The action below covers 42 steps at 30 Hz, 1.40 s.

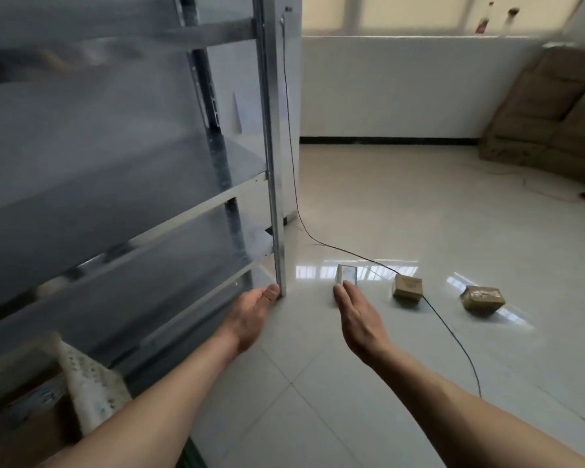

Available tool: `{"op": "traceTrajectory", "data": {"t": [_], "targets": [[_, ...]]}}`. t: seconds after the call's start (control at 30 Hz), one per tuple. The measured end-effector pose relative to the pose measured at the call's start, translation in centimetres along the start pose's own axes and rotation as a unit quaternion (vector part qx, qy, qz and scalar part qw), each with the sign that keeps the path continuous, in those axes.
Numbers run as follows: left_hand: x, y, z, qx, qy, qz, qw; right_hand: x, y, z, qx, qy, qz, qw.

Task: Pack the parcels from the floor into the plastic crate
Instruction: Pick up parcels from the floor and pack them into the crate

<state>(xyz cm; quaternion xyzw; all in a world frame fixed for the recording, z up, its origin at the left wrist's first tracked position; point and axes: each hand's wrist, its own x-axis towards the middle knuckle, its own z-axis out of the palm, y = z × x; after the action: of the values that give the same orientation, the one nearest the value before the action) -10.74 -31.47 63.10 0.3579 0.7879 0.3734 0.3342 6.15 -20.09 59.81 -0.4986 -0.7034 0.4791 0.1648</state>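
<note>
Three parcels lie on the glossy tiled floor: a small white box (pixel 347 274), a brown taped parcel (pixel 407 288) and a second brown parcel (pixel 483 299) further right. My right hand (pixel 357 319) reaches out with straight fingers, its tips just short of the white box, holding nothing. Beside the foot of the metal shelf post, my left hand (pixel 252 315) is stretched forward, relaxed and empty. At the bottom left a white perforated plastic crate (pixel 92 383) shows, with a cardboard box (pixel 31 410) inside.
A tall grey metal shelf rack (pixel 274 163) fills the left side. A thin black cable (pixel 453 336) runs down the wall and across the floor past the first brown parcel. Stacked cardboard cartons (pixel 551 106) stand at the far right against the wall.
</note>
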Motion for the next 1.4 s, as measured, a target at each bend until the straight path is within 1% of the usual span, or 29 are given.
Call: {"op": "traceTrajectory", "data": {"t": [0.13,0.23,0.37,0.5,0.67,0.87,0.97,1.07,1.2,1.37,1.4], "targets": [[2.0,3.7,4.7,-0.003,-0.039,0.014,0.999,1.3,2.4,-5.5,0.002,0.025,0.010,1.000],[3.4,5.8,7.2,0.009,-0.051,0.032,0.998,2.4,3.5,-8.6,0.012,0.040,0.019,0.999],[6.0,8.0,9.9,0.026,-0.066,0.043,0.997,4.3,4.5,-11.5,0.033,0.057,0.031,0.997],[9.2,9.5,12.3,0.040,-0.081,0.072,0.993,6.7,5.8,-13.7,0.036,0.074,0.054,0.995],[14.9,11.1,15.1,0.042,-0.106,0.089,0.989,11.1,6.8,-16.7,0.031,0.096,0.072,0.992],[23.2,13.2,17.1,0.029,-0.154,0.068,0.985,18.1,7.7,-20.1,0.025,0.134,0.104,0.985],[26.8,14.4,17.9,0.038,-0.154,0.073,0.985,21.1,8.1,-21.1,0.034,0.149,0.114,0.982],[29.7,15.5,18.7,0.037,-0.162,0.066,0.984,23.9,8.3,-22.1,0.039,0.143,0.123,0.981],[33.4,16.7,20.0,0.035,-0.139,0.034,0.989,28.3,8.6,-23.5,0.031,0.129,0.123,0.983],[37.5,18.2,21.9,0.025,-0.119,0.012,0.993,35.3,9.3,-25.6,0.023,0.080,0.103,0.991],[38.2,18.7,22.2,0.026,-0.105,0.001,0.994,36.8,9.4,-26.2,0.021,0.067,0.099,0.993]]}}
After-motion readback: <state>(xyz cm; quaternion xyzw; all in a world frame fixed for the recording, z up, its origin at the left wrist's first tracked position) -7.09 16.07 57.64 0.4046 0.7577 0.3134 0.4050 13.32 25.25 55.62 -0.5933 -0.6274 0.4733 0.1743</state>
